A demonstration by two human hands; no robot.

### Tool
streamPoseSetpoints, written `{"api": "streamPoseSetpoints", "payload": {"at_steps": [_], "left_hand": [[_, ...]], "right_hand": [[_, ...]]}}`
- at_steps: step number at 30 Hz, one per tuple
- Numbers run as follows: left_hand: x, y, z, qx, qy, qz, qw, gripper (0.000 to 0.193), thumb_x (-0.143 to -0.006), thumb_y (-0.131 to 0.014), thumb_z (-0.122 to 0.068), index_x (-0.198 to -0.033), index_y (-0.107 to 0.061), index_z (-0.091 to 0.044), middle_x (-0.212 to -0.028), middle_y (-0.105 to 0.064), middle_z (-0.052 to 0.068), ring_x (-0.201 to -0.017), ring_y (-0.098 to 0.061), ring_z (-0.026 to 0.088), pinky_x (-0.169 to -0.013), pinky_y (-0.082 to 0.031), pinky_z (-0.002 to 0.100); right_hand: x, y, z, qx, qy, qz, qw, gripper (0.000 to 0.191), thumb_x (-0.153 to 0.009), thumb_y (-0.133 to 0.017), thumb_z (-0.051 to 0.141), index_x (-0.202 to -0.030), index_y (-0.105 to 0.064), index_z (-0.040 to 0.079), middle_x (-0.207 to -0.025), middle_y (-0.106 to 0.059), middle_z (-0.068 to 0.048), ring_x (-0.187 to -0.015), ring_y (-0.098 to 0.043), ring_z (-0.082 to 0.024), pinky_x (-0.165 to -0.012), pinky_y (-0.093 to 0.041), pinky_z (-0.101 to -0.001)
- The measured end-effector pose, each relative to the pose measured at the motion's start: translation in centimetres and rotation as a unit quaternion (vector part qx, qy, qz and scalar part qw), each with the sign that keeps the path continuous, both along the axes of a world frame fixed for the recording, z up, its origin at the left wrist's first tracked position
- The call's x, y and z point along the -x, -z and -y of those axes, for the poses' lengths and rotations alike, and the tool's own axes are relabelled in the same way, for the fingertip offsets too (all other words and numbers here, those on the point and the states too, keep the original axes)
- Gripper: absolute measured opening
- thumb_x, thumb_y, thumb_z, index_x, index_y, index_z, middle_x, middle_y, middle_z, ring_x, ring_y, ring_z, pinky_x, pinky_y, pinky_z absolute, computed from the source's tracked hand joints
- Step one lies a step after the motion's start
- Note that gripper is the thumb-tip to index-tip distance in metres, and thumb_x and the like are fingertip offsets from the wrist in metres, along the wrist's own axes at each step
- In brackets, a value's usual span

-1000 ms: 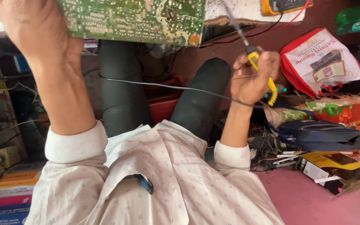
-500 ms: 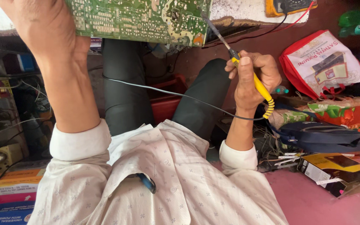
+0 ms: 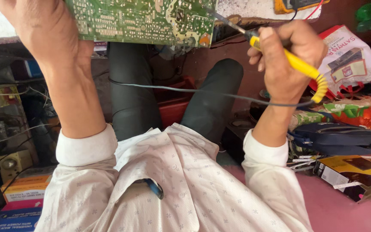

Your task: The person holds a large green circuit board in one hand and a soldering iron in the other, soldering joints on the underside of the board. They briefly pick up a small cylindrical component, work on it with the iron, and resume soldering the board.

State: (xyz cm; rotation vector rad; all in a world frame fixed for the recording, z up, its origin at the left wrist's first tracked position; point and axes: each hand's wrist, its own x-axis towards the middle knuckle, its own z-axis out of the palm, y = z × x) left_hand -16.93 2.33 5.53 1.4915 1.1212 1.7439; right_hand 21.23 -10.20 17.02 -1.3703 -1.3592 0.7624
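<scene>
Above the lap, right hand [image 3: 286, 60] gripping soldering iron [image 3: 280, 53], tip up-left toward circuit board [image 3: 142, 19]

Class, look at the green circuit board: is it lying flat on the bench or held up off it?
Held up: the left hand grips the circuit board above the lap.

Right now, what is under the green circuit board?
Below the green circuit board the person's dark-trousered legs and a red bin show. The left hand covers its left edge; its other face is hidden.
</scene>
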Motion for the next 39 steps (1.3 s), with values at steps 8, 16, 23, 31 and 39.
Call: {"api": "streamPoseSetpoints", "payload": {"at_steps": [8, 16, 23, 31, 39], "left_hand": [[-1.0, -1.2, 0.4, 0.077, 0.011, 0.147, 0.986, 0.014, -0.115, -0.060, 0.006, -0.120, -0.048, 0.002, -0.104, -0.050, 0.005, -0.087, -0.044, 0.012, -0.084, -0.043, 0.027], [-0.9, -1.7, 0.1, 0.063, 0.039, 0.192, 0.979, 0.015, -0.110, -0.060, 0.007, -0.116, -0.048, 0.001, -0.101, -0.048, 0.004, -0.084, -0.044, 0.012, -0.079, -0.042, 0.028], [-0.2, -0.9, 0.0, 0.066, 0.037, 0.213, 0.974, 0.011, -0.115, -0.059, 0.009, -0.114, -0.051, 0.003, -0.100, -0.051, 0.007, -0.080, -0.045, 0.013, -0.077, -0.042, 0.029], [0.0, -0.7, 0.0, 0.076, 0.060, 0.218, 0.971, 0.012, -0.116, -0.057, 0.008, -0.106, -0.053, 0.003, -0.091, -0.053, 0.008, -0.072, -0.046, 0.016, -0.067, -0.042, 0.032], [1.1, 0.4, 0.0, 0.050, -0.007, 0.031, 0.998, 0.011, -0.115, -0.056, 0.011, -0.105, -0.055, 0.006, -0.106, -0.051, 0.007, -0.084, -0.048, 0.016, -0.077, -0.045, 0.029]], "right_hand": [[0.3, -2.1, -1.8, -0.020, -0.050, 0.068, 0.996, 0.027, -0.116, -0.064, 0.009, -0.093, -0.056, -0.002, -0.080, -0.070, -0.013, -0.064, -0.066, -0.013, -0.059, -0.053, -0.0230], [-0.9, 3.4, 0.2, -0.010, 0.032, -0.143, 0.989, 0.024, -0.115, -0.065, 0.017, -0.100, -0.060, -0.001, -0.081, -0.070, -0.015, -0.061, -0.064, -0.017, -0.053, -0.047, -0.0260], [-3.9, 12.8, 1.3, -0.015, 0.052, -0.611, 0.789, 0.024, -0.104, -0.066, 0.027, -0.102, -0.065, 0.003, -0.079, -0.066, -0.013, -0.066, -0.063, -0.020, -0.056, -0.047, -0.0249], [-5.2, 19.9, -0.2, -0.004, 0.099, -0.705, 0.703, 0.028, -0.103, -0.066, 0.028, -0.102, -0.066, 0.000, -0.088, -0.068, -0.015, -0.074, -0.063, -0.020, -0.064, -0.052, -0.0213], [-2.6, 13.8, 1.1, -0.062, 0.145, -0.548, 0.822, 0.020, -0.102, -0.069, 0.021, -0.098, -0.063, 0.003, -0.081, -0.067, -0.014, -0.066, -0.062, -0.021, -0.058, -0.051, -0.0278]]}}
